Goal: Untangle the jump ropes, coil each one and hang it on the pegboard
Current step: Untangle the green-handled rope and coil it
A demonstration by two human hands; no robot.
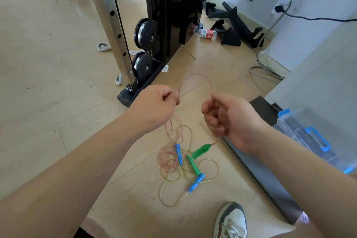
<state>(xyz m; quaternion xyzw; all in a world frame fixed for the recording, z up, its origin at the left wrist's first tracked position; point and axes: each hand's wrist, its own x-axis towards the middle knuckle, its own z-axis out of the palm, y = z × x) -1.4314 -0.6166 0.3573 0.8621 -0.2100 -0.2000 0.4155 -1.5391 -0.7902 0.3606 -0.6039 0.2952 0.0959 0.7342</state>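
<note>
The left hand (pixel 154 108) and right hand (pixel 228 118) each pinch the pink rope (pixel 195 74) with curled fingers, its loop arching between them above the tangle (pixel 179 162) of ropes. Wooden floor (pixel 48 63) stretches wide left of the tangle; a gym machine (pixel 170 15) stands behind it, a clear box (pixel 309 137) to its right, and a shoe (pixel 231 220) in front.

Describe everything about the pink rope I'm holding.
The thin, translucent pink jump rope arcs in a loop between the hands: the left hand pinches one side, the right hand grips the other. From the right it runs down to a blurred green plastic handle; from the left it drops into a tangle on the wooden floor.
</note>
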